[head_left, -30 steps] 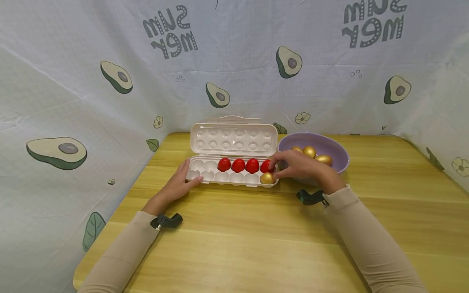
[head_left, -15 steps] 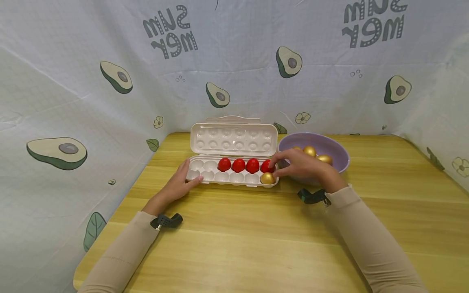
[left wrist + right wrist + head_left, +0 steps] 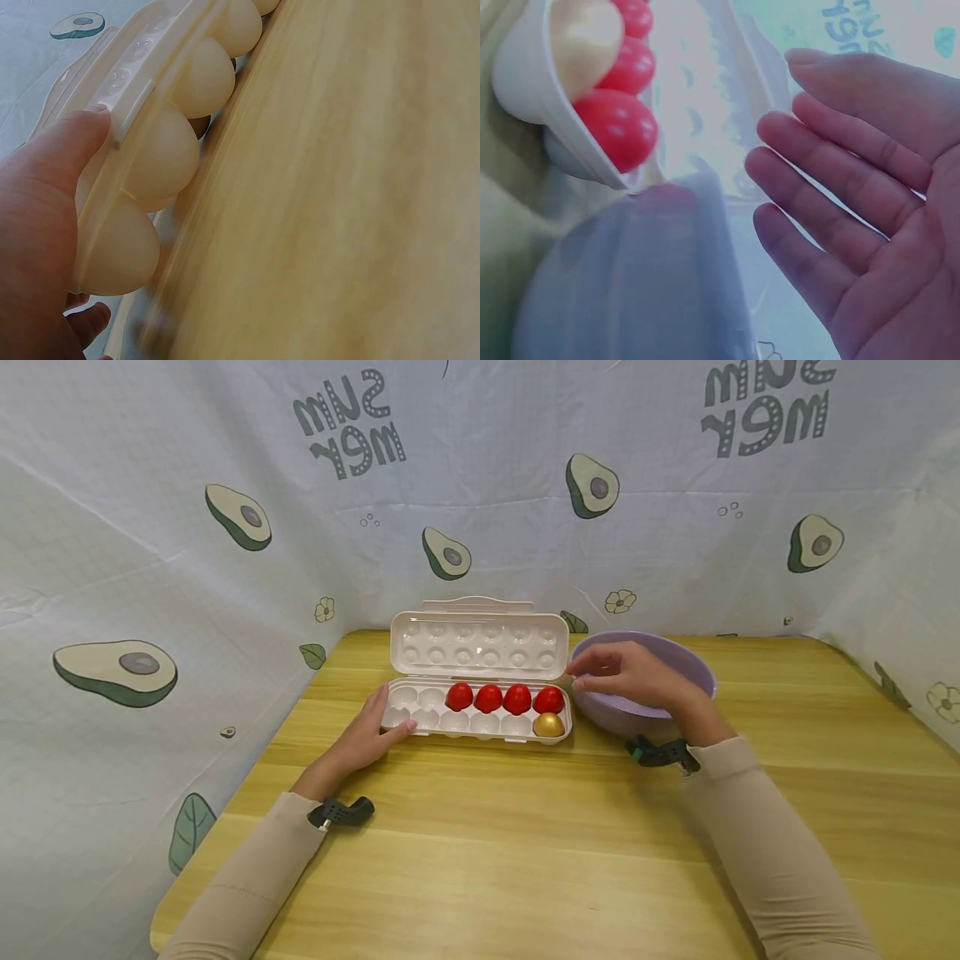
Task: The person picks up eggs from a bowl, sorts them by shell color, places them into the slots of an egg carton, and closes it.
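Five of the twelve round off-white plastic cups (image 3: 453, 722) are filled, seven left, as I judge it.
Across my lower frame lies the yellow wood-grain bench (image 3: 480, 852); left of centre, the left hand (image 3: 358, 739) grips the open off-white plastic egg carton (image 3: 480, 669), thumb at its front. Centre-right, one shiny gold egg (image 3: 548, 726) sits in the front row, four glossy red eggs (image 3: 517, 699) in the back. Right of them, the right hand (image 3: 633, 677) partly hides the oval lilac bowl (image 3: 618, 719), fingers slightly spread and empty; I can't see the bowl's contents.
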A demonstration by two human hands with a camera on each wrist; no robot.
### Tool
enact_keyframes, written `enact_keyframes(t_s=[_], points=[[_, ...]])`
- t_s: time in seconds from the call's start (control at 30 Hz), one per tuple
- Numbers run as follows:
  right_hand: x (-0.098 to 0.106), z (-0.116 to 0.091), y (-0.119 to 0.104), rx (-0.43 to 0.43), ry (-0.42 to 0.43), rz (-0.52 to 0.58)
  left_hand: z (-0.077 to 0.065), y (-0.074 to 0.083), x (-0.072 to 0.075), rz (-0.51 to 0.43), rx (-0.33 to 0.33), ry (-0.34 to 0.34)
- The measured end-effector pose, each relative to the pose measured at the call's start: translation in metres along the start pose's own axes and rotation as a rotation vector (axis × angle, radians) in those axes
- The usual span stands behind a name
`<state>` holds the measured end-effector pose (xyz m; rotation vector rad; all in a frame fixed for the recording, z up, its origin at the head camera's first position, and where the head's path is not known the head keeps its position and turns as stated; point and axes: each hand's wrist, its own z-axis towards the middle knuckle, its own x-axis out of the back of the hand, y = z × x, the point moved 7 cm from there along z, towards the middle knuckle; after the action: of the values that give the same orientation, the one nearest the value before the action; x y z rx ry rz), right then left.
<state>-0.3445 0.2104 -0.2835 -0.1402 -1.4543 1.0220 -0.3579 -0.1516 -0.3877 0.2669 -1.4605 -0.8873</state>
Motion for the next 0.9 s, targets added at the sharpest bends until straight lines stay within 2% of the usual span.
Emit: enact_keyframes(t_s=[0.17,0.33,0.9], points=[[0.016,-0.004,0.003,-0.028,0.069,0.006,0.000,0.000,-0.001,-0.007,0.014,-0.008],[0.025,-0.008,0.013,-0.093,0.088,-0.007,0.000,-0.001,-0.001,-0.010,0.018,-0.013],[0.039,-0.013,0.030,-0.172,0.204,0.088,-0.001,-0.002,0.000,-0.007,0.036,-0.016]])
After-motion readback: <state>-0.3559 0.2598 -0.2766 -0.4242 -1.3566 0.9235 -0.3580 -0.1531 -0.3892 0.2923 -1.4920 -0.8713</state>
